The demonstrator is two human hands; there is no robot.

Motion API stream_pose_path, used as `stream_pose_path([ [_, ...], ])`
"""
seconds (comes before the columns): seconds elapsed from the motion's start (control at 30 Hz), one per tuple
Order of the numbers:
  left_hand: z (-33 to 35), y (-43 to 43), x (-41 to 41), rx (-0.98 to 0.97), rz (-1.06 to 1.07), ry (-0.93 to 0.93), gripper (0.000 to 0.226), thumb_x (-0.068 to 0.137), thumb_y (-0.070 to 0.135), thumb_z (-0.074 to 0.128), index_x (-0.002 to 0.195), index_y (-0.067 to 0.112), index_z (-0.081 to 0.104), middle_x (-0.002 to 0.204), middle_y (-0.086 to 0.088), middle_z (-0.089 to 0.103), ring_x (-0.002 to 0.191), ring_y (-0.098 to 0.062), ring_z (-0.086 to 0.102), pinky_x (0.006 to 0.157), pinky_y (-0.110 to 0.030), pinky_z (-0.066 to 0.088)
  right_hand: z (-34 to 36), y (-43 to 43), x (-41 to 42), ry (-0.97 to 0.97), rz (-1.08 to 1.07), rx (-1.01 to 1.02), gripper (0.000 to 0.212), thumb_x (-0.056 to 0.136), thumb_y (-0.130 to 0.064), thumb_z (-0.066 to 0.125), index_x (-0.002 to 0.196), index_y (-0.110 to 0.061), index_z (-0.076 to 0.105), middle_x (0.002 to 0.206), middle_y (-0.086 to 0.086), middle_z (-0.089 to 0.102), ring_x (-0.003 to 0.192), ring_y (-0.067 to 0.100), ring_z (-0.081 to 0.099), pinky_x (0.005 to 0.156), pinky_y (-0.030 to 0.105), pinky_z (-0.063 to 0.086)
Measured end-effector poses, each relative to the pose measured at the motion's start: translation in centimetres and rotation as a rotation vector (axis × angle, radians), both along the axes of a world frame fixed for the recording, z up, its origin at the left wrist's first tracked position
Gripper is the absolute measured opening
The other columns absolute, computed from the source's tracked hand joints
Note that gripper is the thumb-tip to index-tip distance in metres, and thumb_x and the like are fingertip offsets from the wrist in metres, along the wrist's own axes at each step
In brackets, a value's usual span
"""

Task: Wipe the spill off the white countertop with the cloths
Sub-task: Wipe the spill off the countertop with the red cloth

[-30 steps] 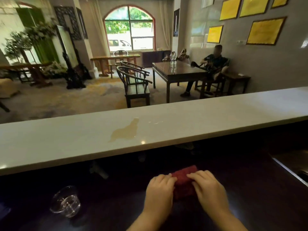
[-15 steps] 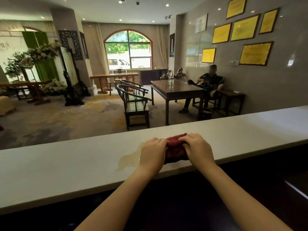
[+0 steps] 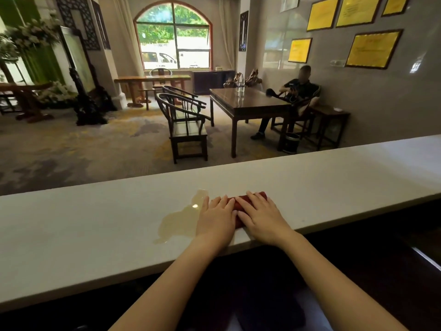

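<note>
A yellowish spill spreads over the white countertop, just left of my hands. A folded dark red cloth lies flat on the counter to the right of the spill. My left hand and my right hand press down on it side by side with fingers stretched flat, covering most of it. The left hand's outer edge touches the spill's right border. Only the cloth's far edge and a strip between the hands show.
A dark lower counter runs beneath the white top on my side. Beyond the counter lies a lounge with wooden chairs, a dark table and a seated person against the right wall.
Both hands lifted the red cloth from the dark lower counter up onto the white top. They went from gripping it bunched to pressing it flat beside the spill.
</note>
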State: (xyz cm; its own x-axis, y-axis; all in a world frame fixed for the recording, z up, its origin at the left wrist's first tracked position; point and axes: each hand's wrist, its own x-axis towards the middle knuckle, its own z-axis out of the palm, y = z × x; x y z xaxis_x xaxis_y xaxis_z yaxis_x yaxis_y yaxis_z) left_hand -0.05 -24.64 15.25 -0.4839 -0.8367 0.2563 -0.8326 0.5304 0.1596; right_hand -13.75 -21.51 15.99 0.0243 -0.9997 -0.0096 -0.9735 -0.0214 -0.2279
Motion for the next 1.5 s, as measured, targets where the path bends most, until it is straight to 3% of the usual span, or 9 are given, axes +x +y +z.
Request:
stream_pose_path([
  [0.37,-0.9,0.0,0.5,0.079,0.01,-0.126,0.05,0.097,0.04,0.016,0.145,0.025,0.011,0.157,-0.005,0.012,0.144,-0.021,0.007,0.114,-0.044,-0.009,-0.7,-0.8,-1.1,0.028,0.078,0.155,0.054,0.092,-0.054,0.014,0.141,-0.039,-0.005,0.155,0.003,-0.013,0.139,0.02,-0.018,0.109,0.043,-0.015],
  [0.63,0.7,-0.6,1.3,0.201,-0.033,-0.187,0.055,0.094,0.05,0.015,0.145,0.031,0.007,0.158,0.002,0.006,0.144,-0.018,-0.001,0.111,-0.048,-0.016,-0.1,-1.3,-1.2,0.034,0.081,0.197,0.054,0.093,-0.054,0.018,0.141,-0.04,-0.003,0.156,0.002,-0.009,0.14,0.021,-0.014,0.111,0.044,-0.011],
  [0.73,1.6,-1.5,5.2,0.235,0.004,-0.138,0.06,0.089,0.061,0.015,0.143,0.04,0.0,0.157,0.009,-0.006,0.143,-0.015,-0.011,0.108,-0.053,-0.018,0.6,-1.7,-1.2,0.088,0.154,0.116,0.054,0.093,-0.053,0.023,0.141,-0.041,0.002,0.156,-0.002,-0.004,0.141,0.02,-0.009,0.112,0.045,-0.006],
  [0.87,1.9,-2.8,15.1,0.196,0.242,-0.06,0.057,0.089,0.061,0.012,0.141,0.045,-0.003,0.156,0.012,-0.008,0.142,-0.014,-0.011,0.11,-0.057,-0.011,0.5,-2.0,-1.3,0.037,0.296,0.055,0.05,0.094,-0.049,0.024,0.14,-0.045,0.004,0.156,-0.009,0.002,0.141,0.014,-0.005,0.111,0.041,-0.007],
  [1.03,0.0,-2.1,24.6,0.283,0.482,-0.191,0.054,0.092,0.056,0.012,0.142,0.042,-0.001,0.157,0.01,-0.005,0.144,-0.017,-0.005,0.11,-0.06,-0.005,-0.2,-3.2,0.2,0.034,0.127,-0.019,0.049,0.094,-0.051,0.021,0.14,-0.042,0.009,0.155,-0.006,0.011,0.141,0.021,0.005,0.112,0.049,0.001],
  [1.27,-1.5,-1.3,25.4,0.265,0.48,-0.133,0.054,0.092,0.054,0.011,0.143,0.039,0.005,0.157,0.009,-0.003,0.144,-0.015,-0.002,0.112,-0.056,0.001,0.2,-7.0,5.6,-0.028,-0.172,-0.054,0.047,0.097,-0.04,0.019,0.142,-0.029,0.016,0.154,0.004,0.019,0.139,0.033,0.012,0.11,0.059,0.003],
  [1.5,-1.7,-1.4,25.4,0.251,0.478,-0.092,0.053,0.092,0.053,0.012,0.143,0.04,0.007,0.157,0.011,-0.003,0.143,-0.013,-0.004,0.112,-0.055,-0.003,0.4,-9.2,10.6,-0.047,-0.157,-0.005,0.048,0.096,-0.043,0.017,0.143,-0.033,0.012,0.156,0.007,0.01,0.14,0.036,0.004,0.111,0.06,-0.004],
])
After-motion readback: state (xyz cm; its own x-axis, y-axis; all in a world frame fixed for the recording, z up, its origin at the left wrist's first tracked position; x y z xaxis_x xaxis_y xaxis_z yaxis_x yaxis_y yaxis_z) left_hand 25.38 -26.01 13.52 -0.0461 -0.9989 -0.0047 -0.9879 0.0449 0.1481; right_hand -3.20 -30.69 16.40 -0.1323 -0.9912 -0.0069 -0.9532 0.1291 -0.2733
